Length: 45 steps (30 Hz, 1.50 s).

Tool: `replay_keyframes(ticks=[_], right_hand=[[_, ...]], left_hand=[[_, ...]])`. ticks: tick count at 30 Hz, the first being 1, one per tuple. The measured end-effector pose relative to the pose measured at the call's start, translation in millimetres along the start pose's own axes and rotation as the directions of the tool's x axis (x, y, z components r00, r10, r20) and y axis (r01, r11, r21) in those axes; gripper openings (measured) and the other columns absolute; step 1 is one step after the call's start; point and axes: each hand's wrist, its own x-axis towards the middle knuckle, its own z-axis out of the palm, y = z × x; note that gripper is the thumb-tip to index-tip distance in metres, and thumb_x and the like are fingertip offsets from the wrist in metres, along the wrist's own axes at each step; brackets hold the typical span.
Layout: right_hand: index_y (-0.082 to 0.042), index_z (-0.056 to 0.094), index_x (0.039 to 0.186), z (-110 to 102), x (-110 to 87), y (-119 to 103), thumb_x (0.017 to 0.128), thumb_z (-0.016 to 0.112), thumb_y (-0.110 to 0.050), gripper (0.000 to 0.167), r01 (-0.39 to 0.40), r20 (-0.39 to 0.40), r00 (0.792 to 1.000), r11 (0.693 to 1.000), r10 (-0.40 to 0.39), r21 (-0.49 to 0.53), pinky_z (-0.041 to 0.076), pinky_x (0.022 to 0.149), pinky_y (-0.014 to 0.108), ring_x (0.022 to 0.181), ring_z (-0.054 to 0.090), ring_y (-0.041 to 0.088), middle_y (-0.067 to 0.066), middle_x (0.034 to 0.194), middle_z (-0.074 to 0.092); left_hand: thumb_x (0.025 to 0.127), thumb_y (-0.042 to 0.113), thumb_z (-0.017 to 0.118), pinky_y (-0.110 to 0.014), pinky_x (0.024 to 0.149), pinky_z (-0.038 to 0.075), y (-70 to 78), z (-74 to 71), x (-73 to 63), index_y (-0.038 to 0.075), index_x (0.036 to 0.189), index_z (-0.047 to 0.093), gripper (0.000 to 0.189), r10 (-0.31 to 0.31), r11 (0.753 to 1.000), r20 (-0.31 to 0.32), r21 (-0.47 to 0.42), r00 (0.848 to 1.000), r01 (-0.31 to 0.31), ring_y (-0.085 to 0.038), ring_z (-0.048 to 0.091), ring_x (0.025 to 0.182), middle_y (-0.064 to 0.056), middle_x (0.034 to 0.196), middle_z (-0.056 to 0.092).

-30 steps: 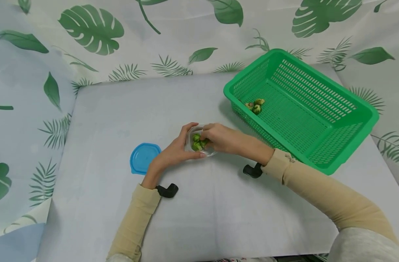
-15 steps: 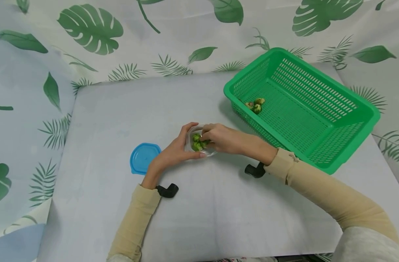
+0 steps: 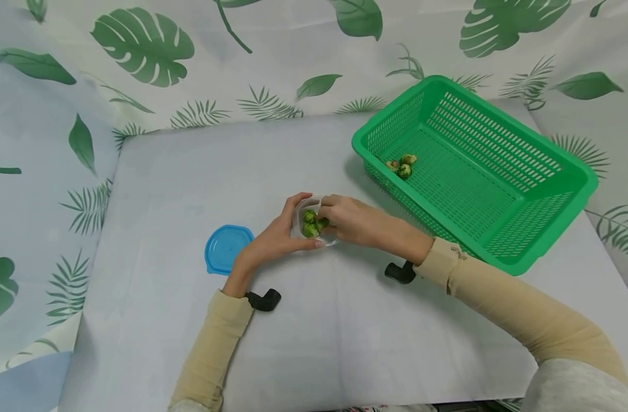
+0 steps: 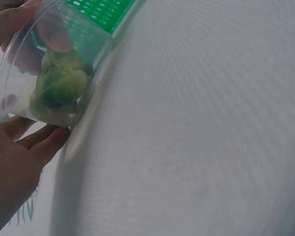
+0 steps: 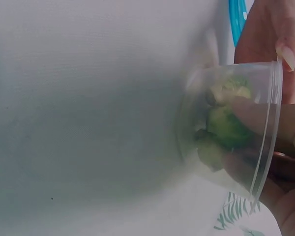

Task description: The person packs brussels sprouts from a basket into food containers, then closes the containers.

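Note:
A clear plastic tub (image 3: 297, 224) stands on the table, green Brussels sprouts (image 3: 309, 230) lying in its bottom. My left hand (image 3: 273, 237) grips the tub from the left, thumb along the near side and fingers round the far side. From the right, my right hand (image 3: 359, 220) reaches down into the tub. Through the clear wall in the right wrist view, its thumb and finger come in on either side of a Brussels sprout (image 5: 228, 129) and pinch it. Knuckles hide part of the sprouts in the head view.
A large green plastic basket (image 3: 551, 230) stands at the back right, with several Brussels sprouts (image 3: 405, 171) in its left corner. Flat on the table, left of the tub, lies a blue lid (image 3: 225, 249). Leaf-printed sheets hang behind and left of the table.
My right hand shifts very slightly within the tub, its fingers still among the sprouts. The left hand, tub, lid and basket stay where they were.

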Motion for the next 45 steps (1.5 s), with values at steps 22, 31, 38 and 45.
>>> replay_keyframes(ticks=[22, 31, 38, 45], right_hand=[[0.001, 0.070, 0.097, 8.3, 1.0, 0.2, 0.089, 0.081, -0.011, 0.018, -0.064, -0.042, 0.997, 0.997, 0.066, 0.043, 0.055, 0.070, 0.031, 0.080, 0.063, 0.019, 0.012, 0.094, 0.064], [0.003, 0.071, 0.104, 1.7, -1.1, 0.9, 0.088, 0.081, -0.006, 0.021, 0.004, -0.045, 0.999, 0.999, -0.002, 0.054, 0.057, 0.073, 0.033, 0.084, 0.066, 0.022, 0.015, 0.099, 0.065], [0.002, 0.072, 0.110, -6.5, -2.3, 5.5, 0.086, 0.082, -0.004, 0.027, 0.076, -0.040, 0.996, 0.996, -0.074, 0.050, 0.059, 0.078, 0.035, 0.093, 0.069, 0.026, 0.016, 0.105, 0.067], [0.002, 0.074, 0.105, -7.5, -3.0, 6.4, 0.085, 0.082, -0.002, 0.022, 0.071, 0.001, 0.997, 0.995, -0.072, 0.072, 0.060, 0.081, 0.037, 0.099, 0.071, 0.028, 0.015, 0.107, 0.069]], left_hand=[[0.089, 0.034, 0.081, -0.056, 0.120, 0.029, 2.1, -1.9, -0.7, 0.027, 0.162, 0.016, 0.099, -0.011, 1.000, -0.006, -0.004, 1.000, 0.011, -0.024, 0.023, 0.155, -0.001, 0.170, 0.019], [0.089, 0.031, 0.081, -0.056, 0.120, 0.030, 1.4, -2.2, -0.5, 0.027, 0.162, 0.016, 0.098, -0.012, 1.000, -0.003, -0.002, 1.000, 0.012, -0.024, 0.025, 0.154, -0.001, 0.169, 0.019], [0.089, 0.030, 0.081, -0.057, 0.121, 0.028, 1.9, -1.7, 0.1, 0.025, 0.162, 0.016, 0.098, -0.014, 1.000, 0.002, 0.005, 1.000, 0.014, -0.024, 0.022, 0.156, -0.003, 0.169, 0.020], [0.090, 0.028, 0.081, -0.058, 0.121, 0.027, 3.7, -0.3, -0.9, 0.025, 0.162, 0.016, 0.098, -0.026, 1.000, 0.005, -0.004, 1.000, 0.026, -0.025, 0.021, 0.156, -0.003, 0.169, 0.020]])
